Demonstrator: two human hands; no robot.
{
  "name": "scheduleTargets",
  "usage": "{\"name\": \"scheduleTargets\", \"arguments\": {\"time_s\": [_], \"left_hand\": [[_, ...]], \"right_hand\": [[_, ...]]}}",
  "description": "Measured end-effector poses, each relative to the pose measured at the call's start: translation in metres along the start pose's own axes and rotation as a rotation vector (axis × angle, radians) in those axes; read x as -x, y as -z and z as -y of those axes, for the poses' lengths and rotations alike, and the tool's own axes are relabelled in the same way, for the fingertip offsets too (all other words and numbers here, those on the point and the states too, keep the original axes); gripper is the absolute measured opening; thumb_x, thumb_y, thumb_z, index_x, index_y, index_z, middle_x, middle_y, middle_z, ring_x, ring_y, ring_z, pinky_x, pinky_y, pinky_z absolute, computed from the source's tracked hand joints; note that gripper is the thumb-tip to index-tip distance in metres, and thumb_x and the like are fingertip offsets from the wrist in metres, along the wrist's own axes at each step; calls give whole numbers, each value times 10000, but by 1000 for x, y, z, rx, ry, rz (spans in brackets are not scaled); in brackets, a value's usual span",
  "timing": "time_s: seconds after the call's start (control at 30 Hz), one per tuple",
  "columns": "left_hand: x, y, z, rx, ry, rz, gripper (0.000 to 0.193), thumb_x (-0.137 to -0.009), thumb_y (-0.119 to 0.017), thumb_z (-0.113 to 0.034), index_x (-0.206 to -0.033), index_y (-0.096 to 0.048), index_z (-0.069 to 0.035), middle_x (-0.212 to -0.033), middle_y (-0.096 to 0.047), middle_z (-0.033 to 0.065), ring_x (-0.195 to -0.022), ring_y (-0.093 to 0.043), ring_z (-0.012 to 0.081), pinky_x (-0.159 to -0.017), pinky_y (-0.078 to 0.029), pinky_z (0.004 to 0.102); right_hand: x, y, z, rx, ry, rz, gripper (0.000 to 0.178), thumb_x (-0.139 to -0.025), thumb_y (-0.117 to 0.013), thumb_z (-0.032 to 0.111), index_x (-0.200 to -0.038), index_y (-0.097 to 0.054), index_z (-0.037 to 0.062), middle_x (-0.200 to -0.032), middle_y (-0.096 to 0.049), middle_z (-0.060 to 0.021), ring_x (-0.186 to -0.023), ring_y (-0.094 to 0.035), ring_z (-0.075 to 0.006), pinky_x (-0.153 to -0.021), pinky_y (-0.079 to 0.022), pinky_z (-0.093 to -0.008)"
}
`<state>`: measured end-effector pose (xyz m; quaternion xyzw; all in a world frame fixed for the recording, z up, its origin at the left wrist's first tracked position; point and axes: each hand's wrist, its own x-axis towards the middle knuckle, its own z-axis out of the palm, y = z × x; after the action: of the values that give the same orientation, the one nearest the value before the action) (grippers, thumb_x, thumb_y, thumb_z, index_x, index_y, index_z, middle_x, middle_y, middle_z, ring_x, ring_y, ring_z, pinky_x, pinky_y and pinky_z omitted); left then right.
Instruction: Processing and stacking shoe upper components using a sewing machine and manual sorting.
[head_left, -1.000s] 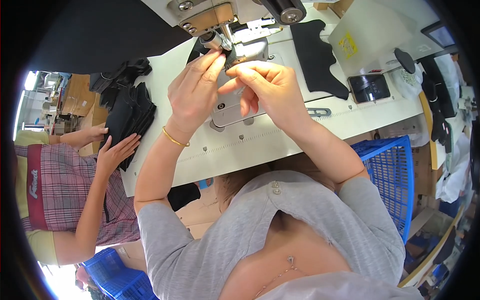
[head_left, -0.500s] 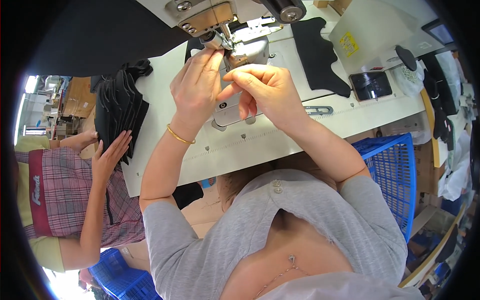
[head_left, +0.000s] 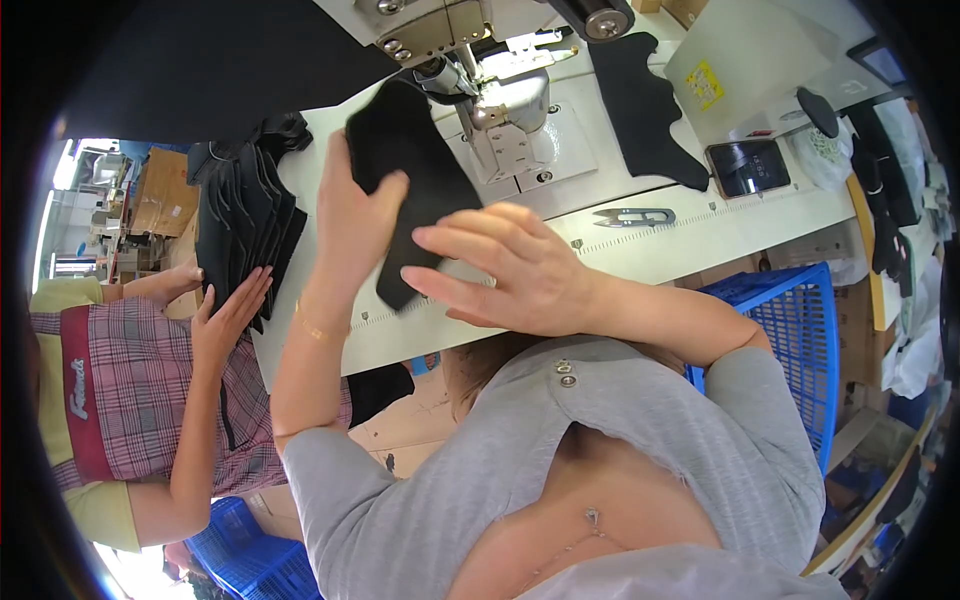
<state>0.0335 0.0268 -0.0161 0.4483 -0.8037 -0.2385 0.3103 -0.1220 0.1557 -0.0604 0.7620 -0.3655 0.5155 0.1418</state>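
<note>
A cut piece of black fabric [head_left: 415, 150] hangs in front of the sewing machine [head_left: 508, 135], left of its post. My left hand [head_left: 350, 225] grips it along its left edge, the thumb on top and the other fingers hidden behind. By the piece's lower right edge, my right hand [head_left: 515, 265] is open with its fingers apart. The fingertips come close to the fabric; whether they touch it I cannot tell. Another black piece [head_left: 645, 115] with a wavy edge lies flat right of the machine. Thread snips [head_left: 636, 217] rest near the table's front edge.
On the left a co-worker's hand [head_left: 235, 308] rests on a stack of black pieces [head_left: 245, 210]. A phone [head_left: 748, 167] lies at the right end of the table [head_left: 600, 250]. One blue basket [head_left: 800, 350] stands at my right, another blue crate [head_left: 250, 550] at lower left.
Both hands have come back from the needle area toward me. The black piece, mostly hidden before, now shows in my left hand. My right hand has spread its fingers, and the snips are uncovered.
</note>
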Motion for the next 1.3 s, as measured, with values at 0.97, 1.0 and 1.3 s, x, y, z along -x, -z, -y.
{"name": "scheduleTargets", "arguments": {"time_s": [0.97, 1.0, 1.3], "left_hand": [[-62, 1, -36, 588, 145, 556, 244, -839, -750, -142, -1057, -691, -50, -945, -708, 24, -868, -639, 103, -817, -490, 256], [-61, 2, -37, 587, 147, 562, 244, -839, -750, -142, -1057, -691, -50, -945, -708, 24, -868, -639, 103, -817, -490, 256], [-49, -3, -31, 612, -3, 415, 253, -853, -706, -69, -1092, -659, -2, -926, -700, 48, -861, -632, 106, -814, -493, 246]], "right_hand": [[-19, -3, -22, -1166, -1170, -285, 199, -968, -638, 167, -906, -699, -12, -786, -660, 34, -694, -554, -7, -594, -456, -181], [-19, -4, -21, -1161, -1162, -289, 200, -967, -639, 169, -904, -699, -12, -780, -658, 35, -691, -552, -6, -591, -454, -182], [-17, 27, -2, -1024, -1262, -56, 196, -974, -599, 154, -956, -686, -20, -775, -689, -20, -631, -614, -49, -543, -458, -191]]}}
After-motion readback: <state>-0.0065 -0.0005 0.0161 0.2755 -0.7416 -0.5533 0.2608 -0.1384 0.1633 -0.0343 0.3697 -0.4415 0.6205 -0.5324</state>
